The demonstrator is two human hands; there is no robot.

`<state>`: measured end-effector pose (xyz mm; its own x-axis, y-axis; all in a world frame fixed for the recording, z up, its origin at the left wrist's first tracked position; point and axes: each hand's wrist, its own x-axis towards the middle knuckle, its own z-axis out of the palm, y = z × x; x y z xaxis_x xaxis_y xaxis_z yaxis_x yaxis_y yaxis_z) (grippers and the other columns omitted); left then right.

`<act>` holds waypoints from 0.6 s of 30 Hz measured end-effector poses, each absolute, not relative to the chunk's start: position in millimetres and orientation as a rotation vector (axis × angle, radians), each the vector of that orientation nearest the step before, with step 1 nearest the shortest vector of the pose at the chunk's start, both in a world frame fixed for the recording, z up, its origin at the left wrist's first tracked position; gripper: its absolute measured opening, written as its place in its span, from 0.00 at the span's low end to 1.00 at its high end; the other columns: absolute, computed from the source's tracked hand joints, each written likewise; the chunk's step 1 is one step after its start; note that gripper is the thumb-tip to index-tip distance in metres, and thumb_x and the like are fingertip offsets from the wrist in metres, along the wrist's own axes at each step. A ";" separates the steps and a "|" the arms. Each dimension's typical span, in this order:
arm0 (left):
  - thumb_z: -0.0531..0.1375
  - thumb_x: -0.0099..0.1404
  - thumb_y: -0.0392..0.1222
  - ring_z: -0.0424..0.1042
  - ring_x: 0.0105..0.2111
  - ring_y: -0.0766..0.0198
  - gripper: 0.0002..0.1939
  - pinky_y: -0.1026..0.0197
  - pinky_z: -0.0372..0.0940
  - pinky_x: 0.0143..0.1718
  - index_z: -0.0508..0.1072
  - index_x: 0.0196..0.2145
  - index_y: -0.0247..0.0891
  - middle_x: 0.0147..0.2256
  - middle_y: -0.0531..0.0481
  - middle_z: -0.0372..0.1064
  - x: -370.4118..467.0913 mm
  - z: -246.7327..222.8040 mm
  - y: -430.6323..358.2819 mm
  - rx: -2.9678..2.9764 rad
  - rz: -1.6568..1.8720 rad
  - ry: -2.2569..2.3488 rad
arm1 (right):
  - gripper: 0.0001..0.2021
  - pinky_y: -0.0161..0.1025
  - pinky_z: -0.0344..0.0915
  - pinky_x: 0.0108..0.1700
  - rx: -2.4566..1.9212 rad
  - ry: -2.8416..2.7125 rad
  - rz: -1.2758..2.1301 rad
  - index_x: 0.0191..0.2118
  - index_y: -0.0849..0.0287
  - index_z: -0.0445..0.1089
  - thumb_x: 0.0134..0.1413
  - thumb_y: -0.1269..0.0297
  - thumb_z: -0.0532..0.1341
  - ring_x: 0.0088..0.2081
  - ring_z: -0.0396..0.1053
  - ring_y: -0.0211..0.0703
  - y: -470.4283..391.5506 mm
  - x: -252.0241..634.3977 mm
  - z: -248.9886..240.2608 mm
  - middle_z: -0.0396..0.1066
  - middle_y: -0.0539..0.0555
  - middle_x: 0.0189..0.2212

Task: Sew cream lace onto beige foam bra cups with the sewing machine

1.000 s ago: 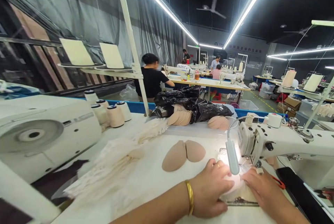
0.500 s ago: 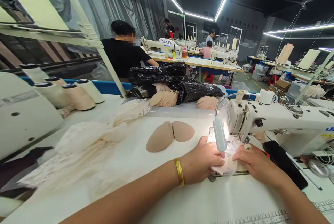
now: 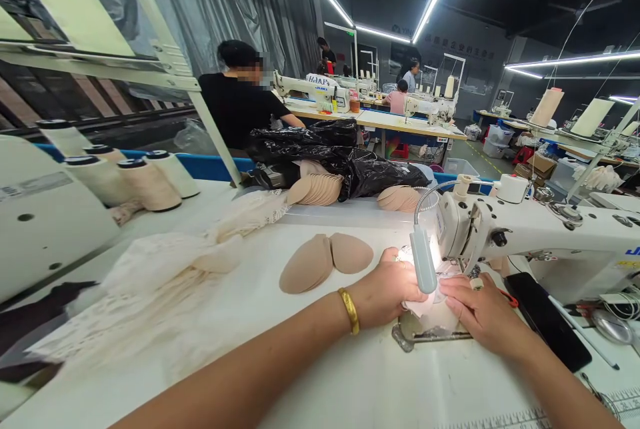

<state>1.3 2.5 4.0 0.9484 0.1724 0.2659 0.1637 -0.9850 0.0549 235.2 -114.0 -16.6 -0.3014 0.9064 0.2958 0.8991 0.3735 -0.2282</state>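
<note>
My left hand, with a gold bangle at the wrist, is closed on the near-left side of a pale pink fabric piece. This piece lies under the head of a white sewing machine, on its metal plate. My right hand rests on the piece's right side, fingers stretched out and lying flat, with a ring-like band on one finger. A grey lamp lights the spot and hides part of the fabric and the needle area. Beige oval pads lie left of my hands.
Pale lace fabric is heaped at left, near thread cones. Stacked pads and a black plastic bag lie behind. A black phone sits right of my right hand. A co-worker sits beyond the table.
Both hands have shifted slightly, and the fabric has moved away from me under the machine head. More of the metal plate's near edge shows now. My right fingers lie flatter.
</note>
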 end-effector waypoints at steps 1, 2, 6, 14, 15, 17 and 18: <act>0.61 0.56 0.22 0.73 0.40 0.58 0.13 0.49 0.48 0.47 0.73 0.32 0.41 0.37 0.56 0.78 1.2 3.4 3.6 3.043 0.428 0.256 | 0.16 0.51 0.69 0.48 -1.584 -2.277 0.054 0.42 0.48 0.78 0.72 0.63 0.51 0.45 0.73 0.53 -113.7 235.1 -16.2 0.80 0.54 0.36; 0.60 0.55 0.22 0.73 0.40 0.57 0.14 0.48 0.48 0.48 0.73 0.32 0.40 0.37 0.56 0.78 1.0 2.8 4.4 3.022 0.439 0.251 | 0.16 0.52 0.69 0.49 -1.594 -2.276 0.065 0.43 0.49 0.78 0.72 0.63 0.51 0.46 0.73 0.54 -113.5 234.9 -15.9 0.80 0.54 0.37; 0.59 0.54 0.22 0.72 0.37 0.56 0.12 0.45 0.49 0.50 0.72 0.30 0.39 0.35 0.53 0.79 0.5 1.7 6.2 3.004 0.481 0.251 | 0.15 0.55 0.70 0.49 -1.615 -2.281 0.110 0.48 0.48 0.77 0.72 0.63 0.51 0.49 0.73 0.55 -113.6 233.7 -15.5 0.80 0.54 0.50; 0.58 0.52 0.22 0.72 0.37 0.56 0.13 0.43 0.49 0.51 0.72 0.30 0.39 0.34 0.54 0.77 1.3 0.9 5.4 2.993 0.449 0.298 | 0.15 0.63 0.68 0.55 -1.653 -2.261 0.118 0.54 0.46 0.74 0.73 0.61 0.52 0.52 0.73 0.57 -115.7 235.1 -20.2 0.80 0.55 0.49; 0.59 0.52 0.22 0.72 0.37 0.57 0.13 0.44 0.49 0.51 0.73 0.30 0.39 0.34 0.54 0.77 1.4 0.7 5.2 2.995 0.453 0.296 | 0.15 0.63 0.68 0.55 -1.651 -2.263 0.130 0.55 0.46 0.74 0.73 0.60 0.52 0.52 0.72 0.57 -116.0 235.6 -20.5 0.79 0.55 0.51; 0.59 0.52 0.23 0.72 0.37 0.58 0.12 0.45 0.48 0.51 0.73 0.30 0.39 0.34 0.55 0.77 1.7 0.2 5.1 2.998 0.464 0.300 | 0.16 0.63 0.67 0.56 -1.627 -2.264 0.148 0.56 0.46 0.73 0.73 0.60 0.52 0.53 0.72 0.58 -116.5 236.8 -20.5 0.78 0.55 0.54; 0.59 0.52 0.23 0.72 0.37 0.58 0.12 0.45 0.48 0.50 0.73 0.30 0.39 0.34 0.55 0.77 1.9 -0.1 5.1 3.001 0.473 0.303 | 0.16 0.63 0.67 0.56 -1.608 -2.259 0.147 0.56 0.47 0.73 0.73 0.59 0.52 0.53 0.72 0.58 -116.8 237.6 -20.4 0.78 0.54 0.54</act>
<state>1.9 5.1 -0.1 0.9324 0.2088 0.2950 0.1813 -0.9763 0.1180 237.6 -116.8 -20.4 -0.2853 0.9302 0.2309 0.8923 0.3458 -0.2903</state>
